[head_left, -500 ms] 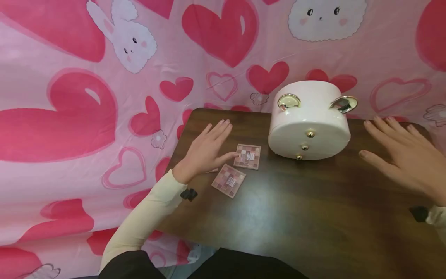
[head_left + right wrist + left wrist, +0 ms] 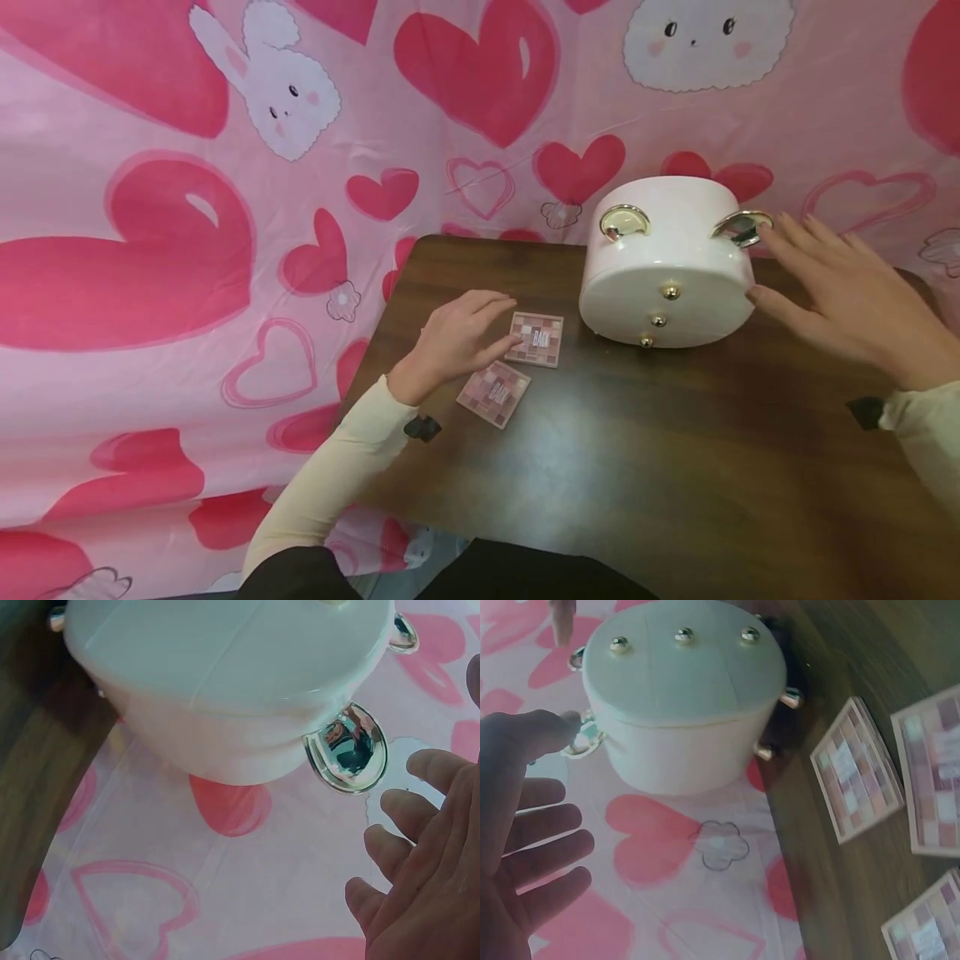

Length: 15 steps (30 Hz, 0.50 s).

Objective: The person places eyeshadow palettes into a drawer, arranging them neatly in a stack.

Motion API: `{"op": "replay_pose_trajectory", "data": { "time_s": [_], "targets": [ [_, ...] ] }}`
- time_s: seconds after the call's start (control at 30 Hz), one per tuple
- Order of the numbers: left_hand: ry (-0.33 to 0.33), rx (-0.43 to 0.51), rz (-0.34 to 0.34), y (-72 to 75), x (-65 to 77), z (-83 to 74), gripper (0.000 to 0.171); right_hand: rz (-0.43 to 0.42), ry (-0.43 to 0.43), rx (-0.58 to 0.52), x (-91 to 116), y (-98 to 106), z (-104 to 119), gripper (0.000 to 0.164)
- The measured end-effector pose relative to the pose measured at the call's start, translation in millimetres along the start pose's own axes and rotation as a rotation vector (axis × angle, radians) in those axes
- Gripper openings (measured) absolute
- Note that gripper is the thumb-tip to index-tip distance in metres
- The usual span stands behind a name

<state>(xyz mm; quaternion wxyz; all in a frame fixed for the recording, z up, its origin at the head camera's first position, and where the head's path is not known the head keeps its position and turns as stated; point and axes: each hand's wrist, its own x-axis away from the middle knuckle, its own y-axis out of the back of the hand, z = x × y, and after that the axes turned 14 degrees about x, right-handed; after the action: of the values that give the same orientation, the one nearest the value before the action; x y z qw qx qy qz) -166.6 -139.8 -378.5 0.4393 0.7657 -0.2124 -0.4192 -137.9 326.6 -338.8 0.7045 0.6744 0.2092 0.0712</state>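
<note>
A glossy white case (image 2: 663, 229) with gold ear-shaped pieces and gold knobs stands at the table's back. My right hand (image 2: 847, 300) is raised at its right side, fingers extended, fingertips overlapping the right gold ear (image 2: 742, 225) in the head view; nothing lies in its palm. My left hand (image 2: 453, 342) hovers left of the case with fingers loosely bent and holds nothing. Beside its thumb lie two square eyeshadow palettes, one upper (image 2: 546, 337) and one lower (image 2: 495, 393). The left wrist view shows a third palette (image 2: 928, 930), hidden behind my hand in the head view.
The dark wooden table (image 2: 637, 467) extends in front of the case and to the right. A pink curtain (image 2: 300, 208) printed with hearts and rabbits hangs close behind the table and along its left side.
My right hand has moved left, up to the case's side. The left hand has shifted slightly right and its fingers have bent from straight. The case and palettes stay put.
</note>
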Motion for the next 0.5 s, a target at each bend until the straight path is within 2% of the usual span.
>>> {"op": "replay_pose_trajectory", "data": {
  "time_s": [0.13,0.27,0.5],
  "targets": [
    [-0.043,0.012,-0.024,-10.0,-7.7,-5.7,0.05,-0.007,0.011,-0.023,-12,0,3,0.076],
    [-0.058,0.022,-0.052,-24.2,-18.5,-14.8,0.045,0.024,0.011,-0.013,-22,0,5,0.077],
    [-0.089,0.099,-0.129,-46.0,-40.7,-30.5,0.039,0.023,0.01,-0.016,-30,-2,7,0.077]
  ]
}}
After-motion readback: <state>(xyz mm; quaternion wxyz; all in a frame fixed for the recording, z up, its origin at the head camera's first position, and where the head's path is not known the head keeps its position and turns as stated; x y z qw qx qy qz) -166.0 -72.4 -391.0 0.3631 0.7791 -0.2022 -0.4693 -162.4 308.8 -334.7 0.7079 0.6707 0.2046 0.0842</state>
